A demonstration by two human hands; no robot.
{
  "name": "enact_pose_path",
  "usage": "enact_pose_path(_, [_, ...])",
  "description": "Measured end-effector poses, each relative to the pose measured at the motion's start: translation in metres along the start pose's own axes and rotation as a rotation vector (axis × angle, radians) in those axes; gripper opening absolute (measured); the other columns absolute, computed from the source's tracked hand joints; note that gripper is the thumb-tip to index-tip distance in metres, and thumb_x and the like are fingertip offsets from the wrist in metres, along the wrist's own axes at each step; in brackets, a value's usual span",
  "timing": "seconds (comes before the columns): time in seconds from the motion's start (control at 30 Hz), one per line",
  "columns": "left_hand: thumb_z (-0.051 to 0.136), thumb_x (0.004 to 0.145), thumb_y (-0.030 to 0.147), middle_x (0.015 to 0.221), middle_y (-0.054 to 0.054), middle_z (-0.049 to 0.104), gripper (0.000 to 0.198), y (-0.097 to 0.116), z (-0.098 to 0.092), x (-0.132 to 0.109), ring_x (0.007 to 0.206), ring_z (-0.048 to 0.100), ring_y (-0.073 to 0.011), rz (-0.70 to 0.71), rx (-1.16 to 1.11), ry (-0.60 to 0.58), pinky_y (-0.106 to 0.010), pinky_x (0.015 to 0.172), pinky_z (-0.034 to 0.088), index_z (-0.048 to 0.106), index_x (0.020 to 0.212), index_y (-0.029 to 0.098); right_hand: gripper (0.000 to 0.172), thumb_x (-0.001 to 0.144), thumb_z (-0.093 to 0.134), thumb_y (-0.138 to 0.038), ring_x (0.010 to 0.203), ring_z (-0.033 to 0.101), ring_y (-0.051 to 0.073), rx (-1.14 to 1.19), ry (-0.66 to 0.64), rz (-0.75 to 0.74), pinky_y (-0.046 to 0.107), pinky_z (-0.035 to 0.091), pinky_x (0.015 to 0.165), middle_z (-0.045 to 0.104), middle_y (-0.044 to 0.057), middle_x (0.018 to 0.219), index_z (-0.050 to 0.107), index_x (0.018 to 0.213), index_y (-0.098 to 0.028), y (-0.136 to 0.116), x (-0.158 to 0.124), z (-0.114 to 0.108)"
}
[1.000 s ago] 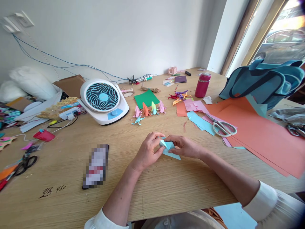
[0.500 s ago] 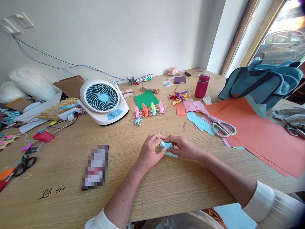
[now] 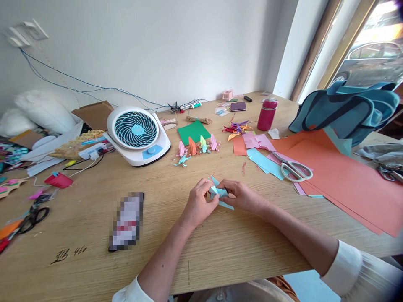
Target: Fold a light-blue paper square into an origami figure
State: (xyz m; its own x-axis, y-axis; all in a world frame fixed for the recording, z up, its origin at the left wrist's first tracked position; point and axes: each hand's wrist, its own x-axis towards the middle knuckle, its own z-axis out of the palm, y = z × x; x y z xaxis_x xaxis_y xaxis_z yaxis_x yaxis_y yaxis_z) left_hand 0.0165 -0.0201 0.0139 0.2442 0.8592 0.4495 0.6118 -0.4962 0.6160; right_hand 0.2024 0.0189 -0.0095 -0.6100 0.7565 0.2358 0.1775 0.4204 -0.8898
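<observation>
We pinch the folded light-blue paper (image 3: 219, 193) between our left hand (image 3: 199, 204) and right hand (image 3: 242, 195), fingers curled shut on it. The scissors (image 3: 294, 169) lie well to the right of our right hand.

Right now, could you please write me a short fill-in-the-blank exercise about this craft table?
The left hand and right hand pinch a folded paper coloured light ____.
The scissors lie to the ____ of both hands.
The red bottle stands ____.
Missing: blue; right; upright.
</observation>
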Motion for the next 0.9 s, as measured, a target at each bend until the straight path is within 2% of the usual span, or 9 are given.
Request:
enact_pose_path(0.27, [0.058, 0.076, 0.006, 0.083, 0.000, 0.054, 0.014, 0.001, 0.002, 0.000, 0.075, 0.053, -0.0130, -0.034, -0.088, 0.041, -0.022, 0.065, 0.044, 0.054, 0.078, 0.019, 0.023, 0.088, 0.066, -0.037, 0.072, 0.053, 0.013, 0.101, -0.011, 0.032, 0.024, 0.043, 0.063, 0.061, 0.001, 0.086, 0.067, 0.100, -0.017, 0.009, 0.001, 0.002])
enact_pose_path(0.53, [0.060, 0.078, 0.010, 0.079, 0.000, 0.056, 0.010, -0.002, 0.002, -0.001, 0.072, 0.054, -0.0128, -0.046, -0.100, 0.062, -0.022, 0.064, 0.047, 0.055, 0.078, 0.019, 0.025, 0.087, 0.067, -0.040, 0.074, 0.055, 0.014, 0.114, 0.027, 0.045, 0.025, 0.045, 0.066, 0.062, 0.001, 0.084, 0.066, 0.096, -0.016, 0.011, 0.002, 0.004])
enact_pose_path(0.7, [0.061, 0.077, 0.008, 0.082, 0.002, 0.062, 0.018, 0.002, 0.002, -0.002, 0.073, 0.059, -0.0115, -0.075, -0.135, 0.104, -0.023, 0.069, 0.050, 0.054, 0.088, 0.021, 0.027, 0.087, 0.067, -0.042, 0.074, 0.055, 0.014, 0.176, 0.039, 0.064, 0.026, 0.046, 0.066, 0.062, 0.001, 0.083, 0.065, 0.095, -0.016, 0.013, 0.001, 0.008])
enact_pose_path(0.8, [0.064, 0.076, 0.007, 0.087, 0.002, 0.065, 0.029, 0.008, 0.000, -0.003, 0.077, 0.061, -0.0122, -0.027, -0.108, 0.142, -0.025, 0.075, 0.050, 0.054, 0.100, 0.021, 0.023, 0.088, 0.067, -0.039, 0.076, 0.057, 0.015, 0.212, 0.076, -0.003, 0.026, 0.047, 0.068, 0.062, 0.002, 0.086, 0.064, 0.093, -0.017, 0.007, 0.000, 0.008])
enact_pose_path(0.9, [0.066, 0.080, 0.009, 0.091, 0.000, 0.066, 0.028, 0.013, -0.005, -0.004, 0.083, 0.062, -0.0132, 0.063, -0.096, 0.129, -0.026, 0.079, 0.050, 0.057, 0.104, 0.022, 0.018, 0.091, 0.065, -0.035, 0.085, 0.060, 0.017, 0.149, 0.114, -0.128, 0.030, 0.048, 0.077, 0.064, 0.005, 0.092, 0.066, 0.096, -0.018, -0.005, -0.003, 0.005])
